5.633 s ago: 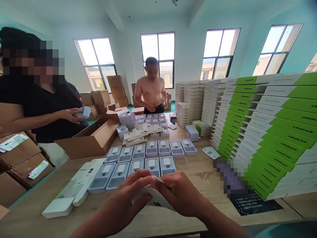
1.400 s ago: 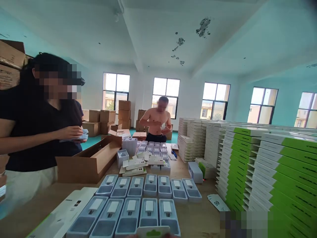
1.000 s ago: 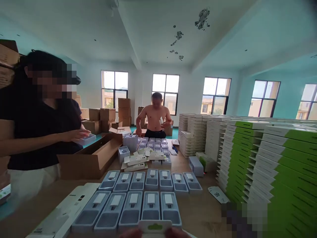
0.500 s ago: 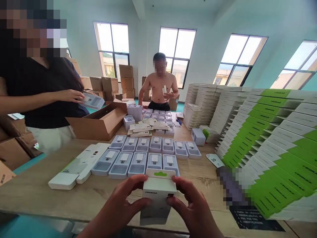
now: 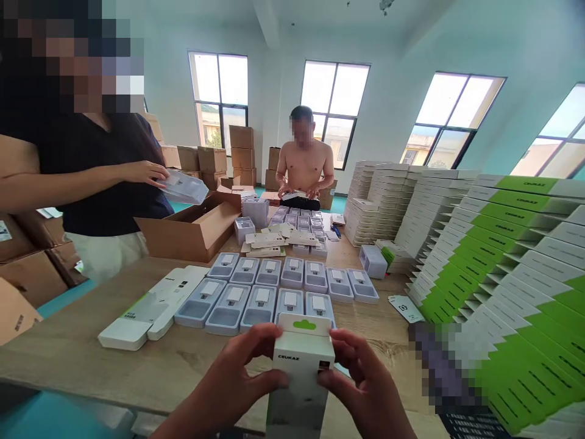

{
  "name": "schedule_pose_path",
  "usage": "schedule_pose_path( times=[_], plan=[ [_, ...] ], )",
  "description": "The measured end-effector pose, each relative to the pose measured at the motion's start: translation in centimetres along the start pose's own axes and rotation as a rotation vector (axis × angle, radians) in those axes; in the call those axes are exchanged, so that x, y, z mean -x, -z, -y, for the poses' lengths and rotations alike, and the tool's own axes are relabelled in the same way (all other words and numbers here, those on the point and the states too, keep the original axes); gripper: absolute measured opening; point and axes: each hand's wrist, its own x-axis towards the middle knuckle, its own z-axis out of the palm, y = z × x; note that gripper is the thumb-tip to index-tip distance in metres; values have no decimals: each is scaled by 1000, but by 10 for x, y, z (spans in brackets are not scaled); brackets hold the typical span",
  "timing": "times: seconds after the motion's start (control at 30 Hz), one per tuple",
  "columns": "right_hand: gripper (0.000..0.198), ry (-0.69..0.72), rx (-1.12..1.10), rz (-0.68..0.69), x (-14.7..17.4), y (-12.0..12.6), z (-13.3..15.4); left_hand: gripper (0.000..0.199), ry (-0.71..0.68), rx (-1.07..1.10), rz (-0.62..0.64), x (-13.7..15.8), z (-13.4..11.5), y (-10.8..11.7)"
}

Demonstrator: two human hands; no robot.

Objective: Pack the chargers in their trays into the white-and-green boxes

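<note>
Left hand (image 5: pixel 237 366), right hand (image 5: pixel 363 373) hold white box (image 5: pixel 299 387) by sides.

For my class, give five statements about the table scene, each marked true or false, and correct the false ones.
1. The left hand and right hand both hold the white box. True.
2. The green-and-white boxes are stacked at the person's left. False: at the right.
3. Every tray in the nearest row holds a white piece. True.
4. The brown carton on the table is closed. False: it stands open.
5. The co-worker at left wears a dark top. True.
</note>
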Motion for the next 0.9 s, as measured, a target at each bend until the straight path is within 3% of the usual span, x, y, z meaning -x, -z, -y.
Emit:
schedule_pose_path(
  times=[0.13,0.2,0.33,0.43,0.5,0.57,0.6,0.67,0.77,0.83,0.9],
  plan=[
    [54,-108,-138,2,-5,1,3,38,63,82,71,-3,6,-1],
    [54,-176,-234,35,-6,2,0,36,23,69,133,-1,15,0],
    [61,-364,-411,31,5,-8,-22,54,-357,-404,180,9,39,-2],
    [62,-432,-325,41,20,-11,-50,50,-534,-475,258,16,57,-7],
    [55,-287,22,-34,28,3,-69,38,-540,-353,177,15,68,-9],
    [49,-27,513,-120,33,31,-84,27,-504,-189,42,9,81,-10],
    [47,104,744,-124,35,48,-91,28,-476,-103,-11,4,87,-10],
    [54,295,1055,5,44,78,-101,33,-400,46,-120,-8,100,-11],
    [57,490,1172,221,70,102,-109,33,-309,143,-282,-20,111,-15],
    [39,564,1082,229,90,101,-109,34,-262,125,-333,-20,107,-18],
    [22,556,944,148,104,91,-105,33,-185,74,-263,-15,95,-20]
  ],
)
